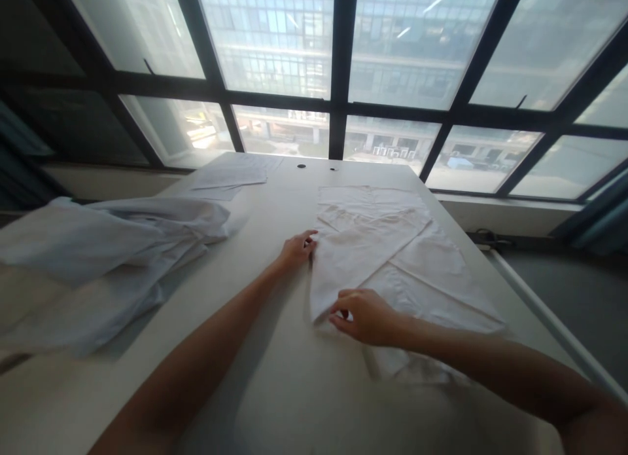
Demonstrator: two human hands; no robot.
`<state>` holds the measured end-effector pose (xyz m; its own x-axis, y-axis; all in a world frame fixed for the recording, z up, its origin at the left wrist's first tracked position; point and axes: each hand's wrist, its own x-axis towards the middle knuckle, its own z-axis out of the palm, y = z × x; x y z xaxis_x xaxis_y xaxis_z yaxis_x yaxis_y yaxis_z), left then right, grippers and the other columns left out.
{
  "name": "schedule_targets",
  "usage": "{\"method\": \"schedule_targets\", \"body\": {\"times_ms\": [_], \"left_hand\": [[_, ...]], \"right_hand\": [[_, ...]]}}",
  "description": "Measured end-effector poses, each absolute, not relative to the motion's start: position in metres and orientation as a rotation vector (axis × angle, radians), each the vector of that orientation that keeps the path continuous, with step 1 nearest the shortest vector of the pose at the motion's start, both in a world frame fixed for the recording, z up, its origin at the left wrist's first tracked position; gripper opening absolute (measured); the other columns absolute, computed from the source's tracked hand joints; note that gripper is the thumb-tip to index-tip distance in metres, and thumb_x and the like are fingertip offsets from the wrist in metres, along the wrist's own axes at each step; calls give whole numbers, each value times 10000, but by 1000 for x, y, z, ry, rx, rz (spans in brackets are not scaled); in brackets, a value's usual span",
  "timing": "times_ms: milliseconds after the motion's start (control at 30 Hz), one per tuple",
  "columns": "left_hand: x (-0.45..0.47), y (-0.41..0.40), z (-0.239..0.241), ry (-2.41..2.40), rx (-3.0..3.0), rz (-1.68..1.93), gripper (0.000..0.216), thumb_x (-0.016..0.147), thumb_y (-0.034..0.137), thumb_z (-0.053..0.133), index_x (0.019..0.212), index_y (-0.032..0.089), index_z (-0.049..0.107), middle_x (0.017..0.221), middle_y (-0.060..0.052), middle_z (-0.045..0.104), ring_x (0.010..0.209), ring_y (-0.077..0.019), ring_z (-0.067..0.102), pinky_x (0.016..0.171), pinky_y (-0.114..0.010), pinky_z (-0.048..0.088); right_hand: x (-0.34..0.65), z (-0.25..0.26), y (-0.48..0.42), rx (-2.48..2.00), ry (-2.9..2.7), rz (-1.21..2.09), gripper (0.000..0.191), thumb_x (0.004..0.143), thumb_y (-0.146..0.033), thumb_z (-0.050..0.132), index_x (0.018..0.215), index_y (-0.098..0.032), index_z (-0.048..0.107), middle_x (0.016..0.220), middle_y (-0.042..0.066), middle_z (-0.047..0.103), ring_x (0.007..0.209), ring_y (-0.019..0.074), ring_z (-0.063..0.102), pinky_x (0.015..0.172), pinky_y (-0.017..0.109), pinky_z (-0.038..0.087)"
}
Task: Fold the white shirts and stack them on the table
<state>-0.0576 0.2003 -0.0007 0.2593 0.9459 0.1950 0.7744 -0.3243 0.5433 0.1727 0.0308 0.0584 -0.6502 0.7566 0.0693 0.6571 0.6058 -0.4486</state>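
The fingers point(341, 303) of the right hand point(369, 317) were curled, their tips drawn in toward the thumb and seemingly pinching the near left edge of a white cloth point(358, 249), just below and right of the frame's centre. The left hand point(296, 249) was at the cloth's left edge, higher in the frame, with its fingers bent against the fabric; whether they gripped it or only rested there, I could not tell.

The cloth lay on the right half of a white worktop point(279, 203), one layer crossing diagonally over another, with creased fabric showing beneath the right forearm. With the hands apart along the same side, the placing probably steadied that edge at two points, and the flat surface seemed to keep the layers from sliding. A loose heap of white fabric point(112, 245) occupied the left of the frame, perhaps set there to leave room around the spread piece. Flat white sheets point(230, 173), paper or thin cloth, lay toward the upper left, below the dark-framed windows point(282, 42).

No brand, label or lettering could be read on the fabric, the sheets or the building point(397, 55) beyond the glass.
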Motion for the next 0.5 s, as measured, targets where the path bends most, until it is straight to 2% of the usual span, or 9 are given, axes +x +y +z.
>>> {"method": "schedule_targets", "body": {"times_ms": [100, 233, 500], "left_hand": [[-57, 198, 2, 1564, 2177, 719, 450, 961, 319, 529, 1384, 196, 619, 1051, -54, 753, 897, -205, 682, 875, -304, 501], [-56, 196, 3, 1574, 2180, 703, 432, 966, 315, 536, 1378, 219, 629, 1073, -49, 753, 921, -204, 678, 906, -305, 493], [-55, 197, 3, 1567, 2197, 711, 417, 965, 306, 553, 1365, 224, 641, 1046, -50, 753, 930, -206, 681, 918, -307, 487]], "right_hand": [[156, 63, -6, -1135, -2674, 625, 213, 964, -308, 564, 1053, -231, 742, 935, 46, 741, 845, 194, 671, 750, 274, 431], [145, 58, -24, -1222, -2700, 560, 345, 983, -358, 549, 1267, -178, 626, 1092, 111, 715, 939, 253, 680, 768, 323, 484], [140, 50, -32, -1195, -2810, 247, 435, 964, -375, 638, 1336, -155, 590, 1188, 161, 643, 1056, 302, 615, 876, 398, 519]]}}
